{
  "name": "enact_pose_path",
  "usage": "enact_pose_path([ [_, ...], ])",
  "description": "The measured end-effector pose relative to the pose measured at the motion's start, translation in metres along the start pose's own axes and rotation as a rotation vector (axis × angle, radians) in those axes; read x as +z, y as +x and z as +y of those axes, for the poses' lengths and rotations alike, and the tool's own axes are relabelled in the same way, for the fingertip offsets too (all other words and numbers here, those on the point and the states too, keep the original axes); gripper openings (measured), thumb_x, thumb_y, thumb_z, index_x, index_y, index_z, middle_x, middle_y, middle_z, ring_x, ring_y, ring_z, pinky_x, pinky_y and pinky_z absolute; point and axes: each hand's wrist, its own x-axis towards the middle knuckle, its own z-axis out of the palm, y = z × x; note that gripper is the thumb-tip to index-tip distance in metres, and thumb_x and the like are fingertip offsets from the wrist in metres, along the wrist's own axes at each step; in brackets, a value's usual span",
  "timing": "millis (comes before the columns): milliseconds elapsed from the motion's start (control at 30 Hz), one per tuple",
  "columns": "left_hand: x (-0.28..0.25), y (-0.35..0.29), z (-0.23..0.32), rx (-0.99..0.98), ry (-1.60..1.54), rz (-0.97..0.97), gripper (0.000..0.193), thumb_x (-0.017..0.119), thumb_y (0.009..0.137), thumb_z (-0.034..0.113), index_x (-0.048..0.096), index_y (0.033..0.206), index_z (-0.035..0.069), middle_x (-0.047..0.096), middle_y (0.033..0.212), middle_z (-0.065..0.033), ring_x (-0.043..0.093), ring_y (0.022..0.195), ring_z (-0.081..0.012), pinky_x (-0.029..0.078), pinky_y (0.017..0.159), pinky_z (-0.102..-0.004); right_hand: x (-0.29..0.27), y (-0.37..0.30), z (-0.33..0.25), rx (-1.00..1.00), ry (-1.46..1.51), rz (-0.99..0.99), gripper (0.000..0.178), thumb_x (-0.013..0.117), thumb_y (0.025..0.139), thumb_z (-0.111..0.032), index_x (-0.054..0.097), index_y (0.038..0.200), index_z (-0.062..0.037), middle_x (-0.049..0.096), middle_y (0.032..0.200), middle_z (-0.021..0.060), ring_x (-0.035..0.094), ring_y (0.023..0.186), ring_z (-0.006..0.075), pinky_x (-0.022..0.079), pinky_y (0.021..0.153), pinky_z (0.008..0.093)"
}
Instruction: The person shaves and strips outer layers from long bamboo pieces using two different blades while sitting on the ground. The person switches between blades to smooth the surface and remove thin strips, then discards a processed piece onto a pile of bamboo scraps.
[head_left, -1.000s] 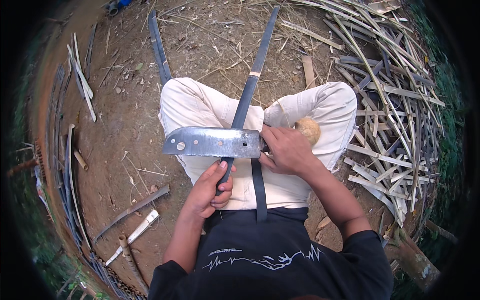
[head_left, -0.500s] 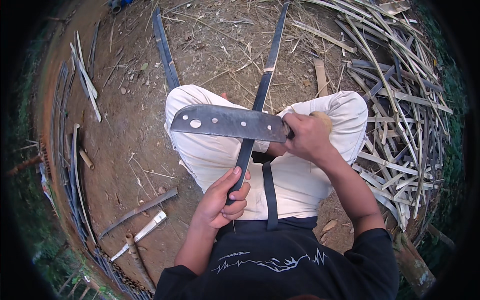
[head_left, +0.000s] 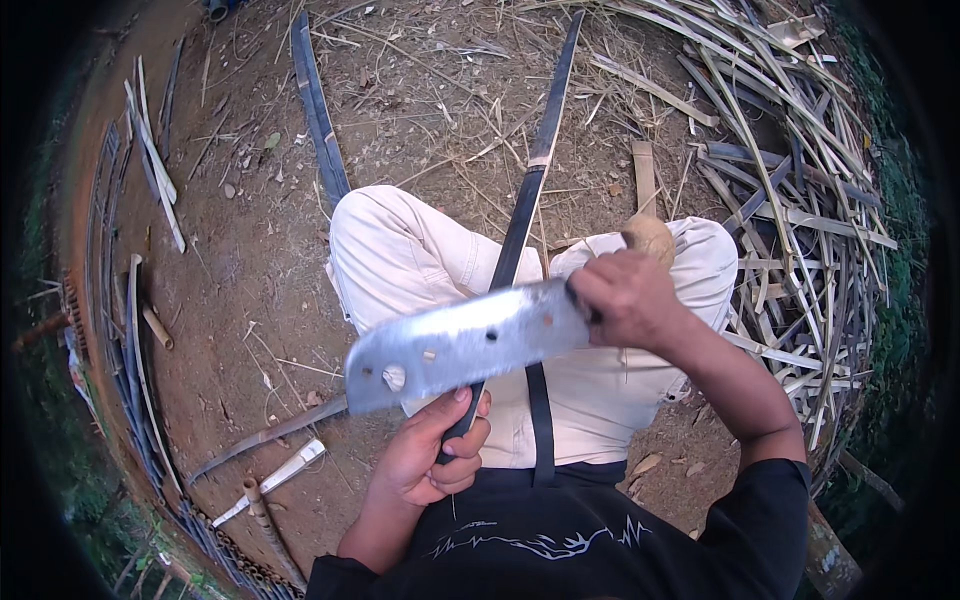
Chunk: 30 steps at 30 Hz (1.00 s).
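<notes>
My left hand [head_left: 440, 450] is closed around the near end of a long dark bamboo strip [head_left: 520, 225], which runs away from me between my knees onto the ground. My right hand [head_left: 625, 300] grips the handle of a broad cleaver-like machete [head_left: 460, 335] with several holes along its blade. The blade lies crosswise over the strip, just beyond my left fingers, its bright face toward me and slightly blurred. Part of the strip is hidden behind it. Whether the edge touches the strip I cannot tell. A rounded tan knob [head_left: 648, 238] shows past my right hand.
I sit with pale trousers [head_left: 385, 245] and bent knees. A heap of split bamboo strips [head_left: 790, 230] covers the ground at right. Another dark strip [head_left: 318, 110] lies beyond my left knee. Bamboo pieces [head_left: 270, 485] lie at near left, with long dark strips [head_left: 130, 350] farther left.
The machete has come closer to my body along the strip, down toward my left hand. Its blade has tilted from a dark face to a bright one. My left hand still holds the strip.
</notes>
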Motion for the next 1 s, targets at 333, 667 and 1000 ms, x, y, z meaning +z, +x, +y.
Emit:
enact_pose_path([
  [333, 0.007, -0.009, 0.014, -0.025, -0.056, 0.039, 0.030, 0.032, 0.111, 0.034, 0.047, 0.112, 0.008, 0.032, 0.064, 0.0019, 0.021, 0.038, -0.0040, 0.018, 0.034, -0.0223, -0.002, 0.007, 0.056, 0.125, -0.021, 0.051, 0.024, 0.075, 0.066, -0.018, 0.058, 0.081, -0.0097, 0.062, 0.069, 0.0088, 0.065, 0.060, 0.0291, 0.052, 0.055, 0.0399],
  [667, 0.008, -0.011, 0.014, -0.046, -0.024, 0.127, 0.030, 0.034, 0.111, 0.033, 0.048, 0.114, 0.006, 0.034, 0.064, 0.0011, 0.023, 0.040, -0.0045, 0.020, 0.036, -0.0223, 0.016, 0.011, 0.077, 0.148, -0.018, 0.084, 0.027, 0.073, 0.061, -0.016, 0.059, 0.081, -0.0051, 0.059, 0.069, 0.0110, 0.063, 0.063, 0.0303, 0.048, 0.059, 0.0413],
  [1000, 0.010, -0.008, 0.016, -0.055, -0.022, 0.167, 0.031, 0.037, 0.110, 0.034, 0.049, 0.114, 0.006, 0.035, 0.065, 0.0012, 0.025, 0.042, -0.0045, 0.019, 0.037, -0.0218, 0.003, 0.010, 0.087, 0.055, 0.086, -0.005, 0.026, 0.074, 0.064, -0.019, 0.055, 0.079, -0.0114, 0.062, 0.068, 0.0062, 0.066, 0.061, 0.0258, 0.050, 0.054, 0.0400],
])
